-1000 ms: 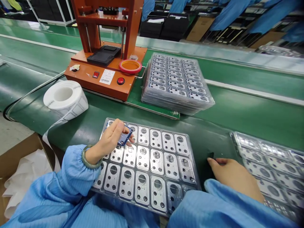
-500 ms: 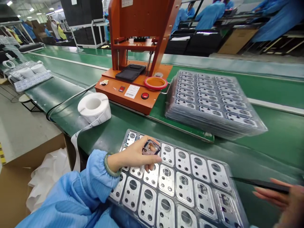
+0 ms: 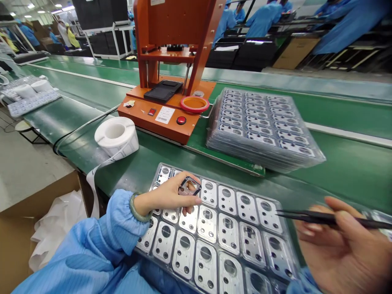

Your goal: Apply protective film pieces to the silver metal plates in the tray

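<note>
My left hand (image 3: 174,194) is closed on a small dark-framed plate (image 3: 189,186) with a cut-out window, held between thumb and fingers. It is above the far left part of a clear plastic tray (image 3: 214,242). Rows of silvery rectangular plates (image 3: 207,223), each with a large round hole and smaller ones, fill the tray's pockets. My right hand (image 3: 339,241), slightly blurred, grips black tweezers (image 3: 324,217) at the tray's right side. The tips of the tweezers point left, over the upper right plate, and look slightly apart.
Behind the tray stands an orange press (image 3: 165,110) with a red tape ring (image 3: 194,104) on its base. A stack of filled trays (image 3: 260,130) is to its right. A white label roll (image 3: 116,136) trails its strip toward a cardboard box (image 3: 18,228). Co-workers in blue sit beyond.
My right hand has come in from the right edge with the tweezers, whose tips are now over the tray. My left hand still holds the plate. The whole view has shifted slightly.
</note>
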Demonstrator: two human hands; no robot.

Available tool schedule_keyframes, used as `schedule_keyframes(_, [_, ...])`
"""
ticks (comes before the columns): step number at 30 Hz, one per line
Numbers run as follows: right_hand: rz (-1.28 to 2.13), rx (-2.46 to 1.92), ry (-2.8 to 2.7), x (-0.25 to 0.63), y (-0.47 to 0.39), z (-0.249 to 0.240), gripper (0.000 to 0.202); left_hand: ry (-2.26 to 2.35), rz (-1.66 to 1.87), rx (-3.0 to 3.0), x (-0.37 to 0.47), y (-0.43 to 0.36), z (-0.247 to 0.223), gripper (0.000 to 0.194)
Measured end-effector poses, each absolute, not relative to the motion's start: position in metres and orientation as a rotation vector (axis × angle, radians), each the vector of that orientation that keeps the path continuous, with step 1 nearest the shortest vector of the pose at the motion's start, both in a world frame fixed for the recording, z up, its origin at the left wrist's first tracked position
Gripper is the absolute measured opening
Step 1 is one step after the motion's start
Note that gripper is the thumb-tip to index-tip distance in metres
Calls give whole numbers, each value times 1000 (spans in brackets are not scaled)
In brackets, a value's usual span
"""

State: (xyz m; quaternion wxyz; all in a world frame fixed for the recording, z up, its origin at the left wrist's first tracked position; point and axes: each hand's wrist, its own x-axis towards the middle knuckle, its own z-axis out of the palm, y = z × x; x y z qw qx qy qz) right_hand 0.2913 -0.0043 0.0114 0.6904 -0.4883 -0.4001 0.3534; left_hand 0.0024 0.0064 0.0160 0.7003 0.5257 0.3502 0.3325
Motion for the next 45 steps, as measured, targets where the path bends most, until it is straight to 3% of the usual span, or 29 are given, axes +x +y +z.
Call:
schedule_keyframes(4, [1217, -1169, -782, 252, -5, 53, 28, 759, 633, 1188, 1, 2, 15, 37])
schedule_keyframes(7, [1255, -1088, -786, 226, -7, 56, 40, 744, 548, 1239, 0, -1, 15, 33])
schedule_keyframes(10, [1297, -996, -853, 213, -11, 41, 40, 734, 492, 1255, 0, -2, 16, 31])
schedule_keyframes(19, [1057, -916, -1038, 198, -29, 13, 12, 758, 392, 1272, 0, -3, 15, 28])
schedule_keyframes(27, [959, -951, -1071, 196, -30, 11, 22, 765, 398, 1302, 1, -3, 13, 29])
schedule_keyframes(45, [872, -1017, -1155, 190, -30, 16, 20, 786, 391, 1317, 2, -3, 16, 28])
